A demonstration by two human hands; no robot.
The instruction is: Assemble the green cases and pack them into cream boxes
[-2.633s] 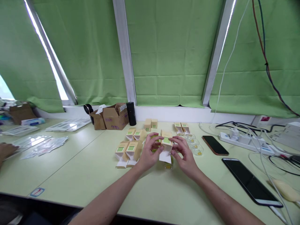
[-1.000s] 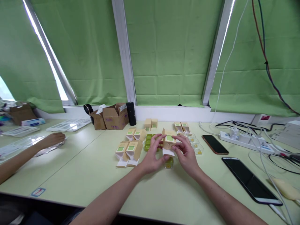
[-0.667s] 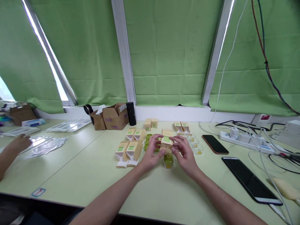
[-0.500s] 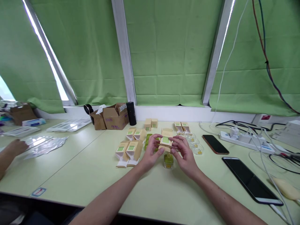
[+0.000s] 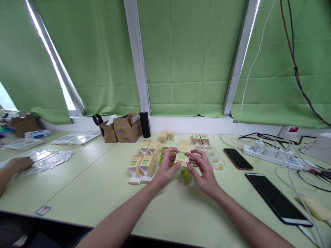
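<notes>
My left hand [image 5: 167,168] and my right hand [image 5: 202,171] meet over the middle of the pale green table [image 5: 77,193]. Both pinch a small tan carton [image 5: 182,157] with a green label, held a little above the table. Its top flap stands up. Under it on the table sits a small clear jar [image 5: 186,176] with green-yellow contents. Open cartons of the same kind [image 5: 141,166] lie just left of my left hand. More jars and clear lids [image 5: 216,160] lie to the right.
Two phones [image 5: 237,159] [image 5: 276,199] lie face up at right, beside a power strip [image 5: 266,154] and tangled cables. Brown boxes [image 5: 124,128] and a black cylinder [image 5: 145,125] stand by the window sill. Another person's hand [image 5: 15,164] rests on plastic packets at far left.
The carton's white bottom flap has been folded in and the carton tipped more upright between my fingers. The other person's hand drew back to the left.
</notes>
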